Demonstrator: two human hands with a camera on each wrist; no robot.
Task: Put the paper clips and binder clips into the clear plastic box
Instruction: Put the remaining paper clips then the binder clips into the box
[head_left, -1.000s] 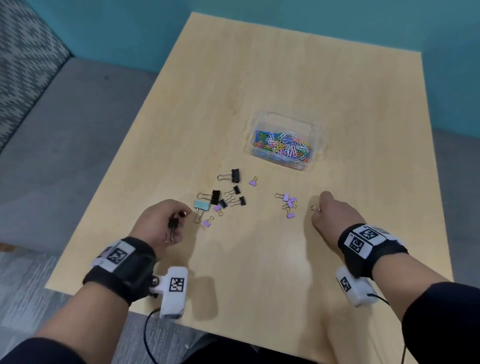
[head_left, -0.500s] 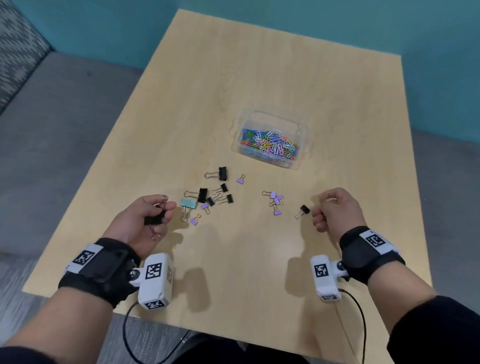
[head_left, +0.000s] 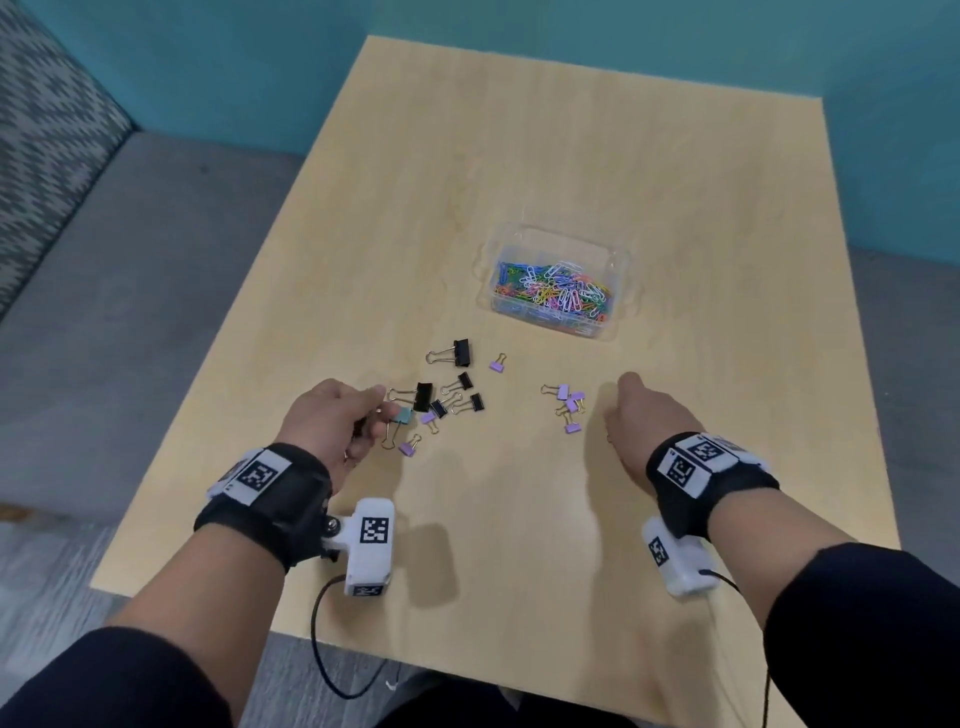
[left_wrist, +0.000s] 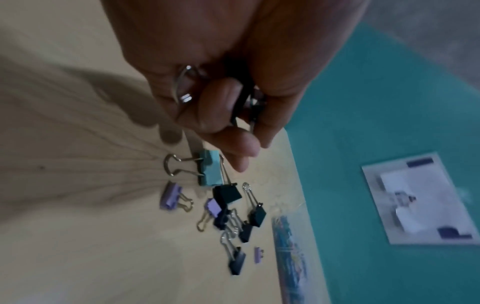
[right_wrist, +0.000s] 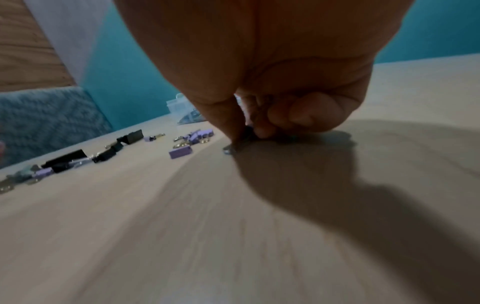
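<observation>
A clear plastic box (head_left: 558, 244) of coloured paper clips (head_left: 556, 293) stands mid-table. Nearer me lie several black binder clips (head_left: 462, 352), a teal binder clip (head_left: 402, 415) and small purple ones (head_left: 569, 402). My left hand (head_left: 363, 415) grips a black binder clip (left_wrist: 241, 98) in its curled fingers, and one fingertip (left_wrist: 240, 164) reaches down beside the teal clip (left_wrist: 210, 172). My right hand (head_left: 623, 410) is down on the table right of the purple group. Its thumb and finger (right_wrist: 233, 123) pinch a small black binder clip (right_wrist: 248, 132) against the wood.
The wooden table (head_left: 519, 156) has bare surface on its far half and in front of me. Its edges drop to grey floor on the left and right. A teal wall stands behind, with a patterned seat at far left.
My right hand came down onto the small black clip that lay just left of it. My left hand turned palm down and moved right to the teal clip, still holding its black clip.
</observation>
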